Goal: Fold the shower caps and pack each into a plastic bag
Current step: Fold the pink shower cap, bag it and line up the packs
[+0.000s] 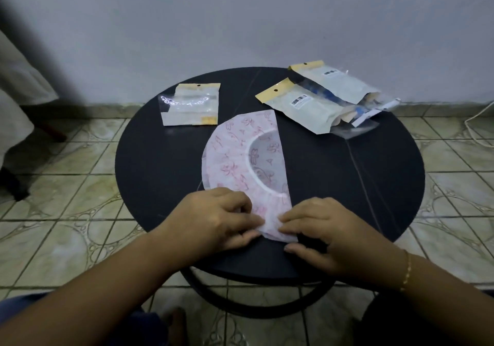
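A pink-flowered shower cap (235, 158), folded to a half circle, lies flat at the middle of a round black table (165, 169). The left hand (216, 216) and right hand (318, 232) pinch its near end, apparently starting the next fold. Edges should be lined up before creasing, so it fits the empty plastic bag (191, 105) behind.

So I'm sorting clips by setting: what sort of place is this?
Probably a room in a home, not a workshop: a small round black table stands on patterned floor tiles against a plain painted wall, with a white cable trailing along the floor at the right.
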`<control>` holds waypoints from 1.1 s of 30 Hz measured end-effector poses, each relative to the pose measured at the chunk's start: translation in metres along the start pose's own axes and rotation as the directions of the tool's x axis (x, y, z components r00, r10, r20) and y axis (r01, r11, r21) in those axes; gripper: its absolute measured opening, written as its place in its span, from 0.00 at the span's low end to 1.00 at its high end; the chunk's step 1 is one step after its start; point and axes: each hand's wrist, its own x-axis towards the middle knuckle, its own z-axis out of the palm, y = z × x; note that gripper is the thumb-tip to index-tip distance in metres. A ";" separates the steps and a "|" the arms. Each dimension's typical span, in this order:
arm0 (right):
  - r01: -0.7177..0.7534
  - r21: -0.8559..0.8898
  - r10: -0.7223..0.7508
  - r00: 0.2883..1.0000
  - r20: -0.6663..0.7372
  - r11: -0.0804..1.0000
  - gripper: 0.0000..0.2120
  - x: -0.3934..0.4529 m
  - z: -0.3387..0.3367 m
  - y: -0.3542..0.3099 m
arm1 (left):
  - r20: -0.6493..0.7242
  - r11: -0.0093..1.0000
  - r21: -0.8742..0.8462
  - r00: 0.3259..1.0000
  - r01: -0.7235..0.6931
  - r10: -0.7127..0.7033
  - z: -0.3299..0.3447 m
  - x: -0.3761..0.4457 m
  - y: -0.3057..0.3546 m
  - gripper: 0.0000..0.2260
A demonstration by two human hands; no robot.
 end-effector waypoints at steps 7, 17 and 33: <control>-0.077 -0.056 0.071 0.992 -0.105 0.995 0.16 0.008 0.009 -0.009 | -0.004 0.979 -0.110 0.985 0.171 -0.172 0.003 0.009 0.003 0.10; -0.502 0.508 0.583 0.813 0.000 0.700 0.16 0.033 -0.005 -0.004 | 0.127 0.767 -0.312 0.825 0.560 -0.551 0.003 0.022 0.000 0.22; -0.533 0.062 0.536 0.842 -0.056 0.844 0.12 0.039 0.000 -0.006 | 0.144 0.925 -0.152 0.934 0.347 -0.327 0.004 0.025 -0.009 0.10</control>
